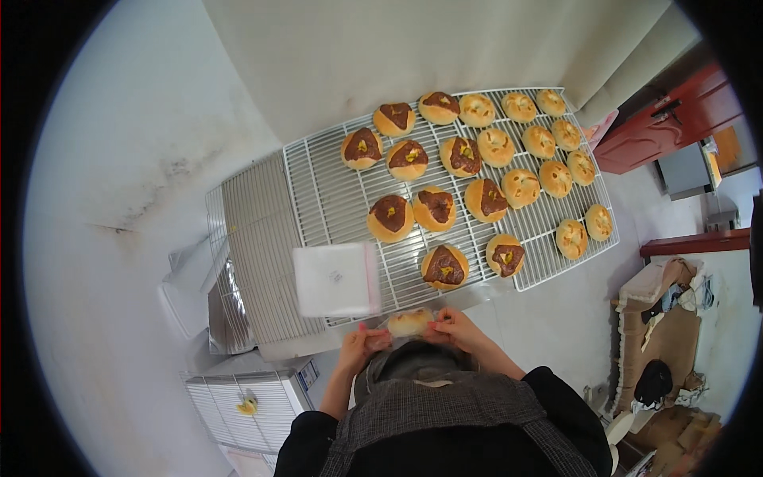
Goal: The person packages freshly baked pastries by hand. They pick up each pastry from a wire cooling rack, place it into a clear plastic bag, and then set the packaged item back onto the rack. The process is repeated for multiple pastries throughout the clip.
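Observation:
Close in front of my body, a pale golden bun (408,322) sits inside a clear plastic bag. My left hand (366,343) pinches the bag at its left side, and my right hand (451,327) is closed on the right side. Just beyond my left hand lies a stack of clear flat plastic bags (335,280) on the white wire rack (334,191). Round buns with a brown topping and yellow bits, such as the brown-topped bun (445,266), rest on the rack ahead. Several plain golden buns (521,188) stand in rows at its right.
A second wire rack (258,238) adjoins on the left, against the stained white wall (143,151). Lower left is another wire rack (238,429) with a small yellow piece (247,406) on it. A red door (668,119) and a brown padded sofa (658,338) are at the right.

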Tool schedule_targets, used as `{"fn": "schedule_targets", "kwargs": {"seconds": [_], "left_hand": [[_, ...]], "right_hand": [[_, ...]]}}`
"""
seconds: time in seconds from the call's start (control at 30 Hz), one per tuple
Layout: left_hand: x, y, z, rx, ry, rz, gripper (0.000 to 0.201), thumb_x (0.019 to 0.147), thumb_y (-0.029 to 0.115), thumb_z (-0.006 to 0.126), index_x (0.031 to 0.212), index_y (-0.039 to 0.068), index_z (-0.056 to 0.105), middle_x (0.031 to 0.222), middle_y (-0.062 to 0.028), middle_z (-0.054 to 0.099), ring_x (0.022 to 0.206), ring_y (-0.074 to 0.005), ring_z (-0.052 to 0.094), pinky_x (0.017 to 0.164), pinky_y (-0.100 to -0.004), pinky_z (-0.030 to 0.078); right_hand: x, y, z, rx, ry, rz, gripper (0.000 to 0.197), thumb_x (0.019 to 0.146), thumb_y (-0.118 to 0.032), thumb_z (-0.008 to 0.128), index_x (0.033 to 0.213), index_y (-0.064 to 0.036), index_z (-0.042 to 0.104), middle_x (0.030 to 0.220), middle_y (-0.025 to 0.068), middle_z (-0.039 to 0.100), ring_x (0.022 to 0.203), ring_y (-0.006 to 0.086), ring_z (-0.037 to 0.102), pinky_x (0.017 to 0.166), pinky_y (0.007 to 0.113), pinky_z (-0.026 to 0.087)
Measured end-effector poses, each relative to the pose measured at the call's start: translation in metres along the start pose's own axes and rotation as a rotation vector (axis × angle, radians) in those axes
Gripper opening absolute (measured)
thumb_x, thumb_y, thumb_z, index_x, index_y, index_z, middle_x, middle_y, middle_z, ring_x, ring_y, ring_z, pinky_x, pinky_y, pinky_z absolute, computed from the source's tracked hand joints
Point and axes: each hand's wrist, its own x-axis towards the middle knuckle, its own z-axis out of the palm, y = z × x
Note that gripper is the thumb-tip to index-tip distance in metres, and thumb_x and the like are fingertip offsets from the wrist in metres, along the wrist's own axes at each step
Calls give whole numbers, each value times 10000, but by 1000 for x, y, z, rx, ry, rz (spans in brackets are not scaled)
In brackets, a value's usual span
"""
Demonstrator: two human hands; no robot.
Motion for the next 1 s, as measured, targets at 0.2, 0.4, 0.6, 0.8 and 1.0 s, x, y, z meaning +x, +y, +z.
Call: {"fn": "schedule_targets", "kwargs": {"seconds": [0.2,0.4,0.6,0.8,1.0], "left_hand": [[44,-22,27,408,482,302,244,878,137,514,1065,-7,577,869,-128,638,743,-187,618,656,-291,488],[98,-30,9,1273,651,913,242,791,242,623,907,33,583,726,-124,590,620,-248,569,571,-324,455],[55,-7,43,1522,344,894,459,684,354,713,802,-20,474,858,-191,477,784,-340,496,635,-419,424],[25,112,59,1240,721,674,472,696,326,716,899,-20,468,979,-177,446,830,-348,483,665,-397,424],[91,105,-39,1790,638,921,602,829,272,535,1333,39,304,1404,-191,217,1292,-360,203,1042,-547,77]], "right_hand": [[21,-27,19,-792,427,-489,203,842,-18,462,1032,-86,489,717,83,568,621,195,594,543,302,478],[81,-1,-18,-1491,448,-1121,352,694,3,519,1031,-94,547,751,83,516,613,268,538,548,342,457],[74,3,-35,-1320,385,-1273,295,733,-12,565,1022,-72,545,801,80,541,672,259,548,585,311,461],[24,-35,-77,-941,877,-979,273,795,-40,563,1061,-32,500,886,123,534,720,240,551,621,307,455],[11,-75,-121,-1222,1212,-1129,344,778,-73,583,1107,-41,489,991,155,512,896,298,519,771,365,426]]}}
